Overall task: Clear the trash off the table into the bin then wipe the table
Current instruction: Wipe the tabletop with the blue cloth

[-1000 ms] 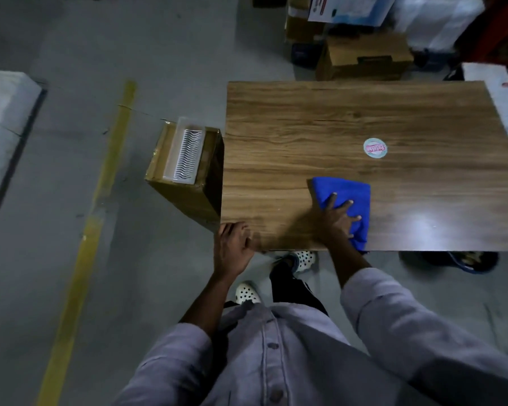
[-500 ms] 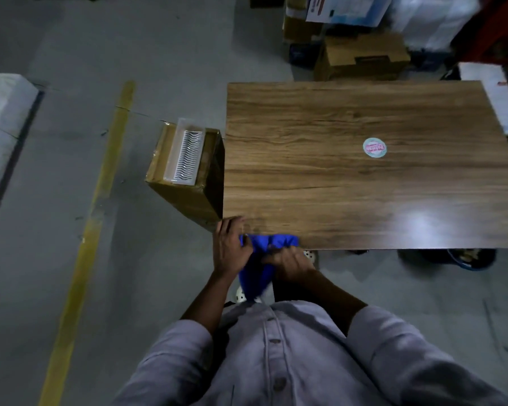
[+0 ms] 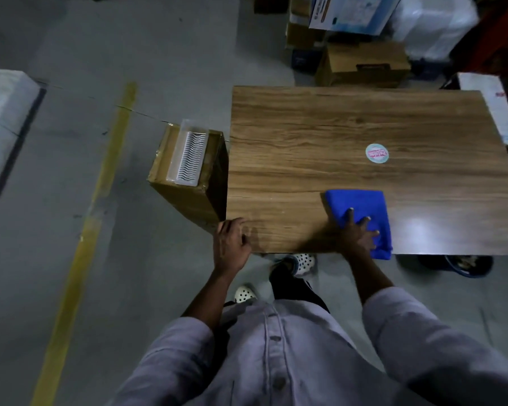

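Observation:
A folded blue cloth [image 3: 361,206] lies flat on the wooden table [image 3: 335,136] near its front edge. My right hand [image 3: 357,234] presses on the cloth's near part with fingers spread. My left hand [image 3: 230,246] rests on the table's front left corner, fingers curled over the edge. A round sticker [image 3: 377,153] sits on the tabletop beyond the cloth. A dark bin [image 3: 464,263] with scraps inside shows on the floor under the table's front right edge.
A cardboard box [image 3: 188,183] with a white plastic tray [image 3: 191,155] on top stands against the table's left side. More boxes [image 3: 364,65] are stacked behind the table. A yellow line [image 3: 91,206] runs along the floor at left.
Half a second ago both hands held the cloth bunched at the table's front left edge. Now the cloth lies flat on the table further right under my right hand.

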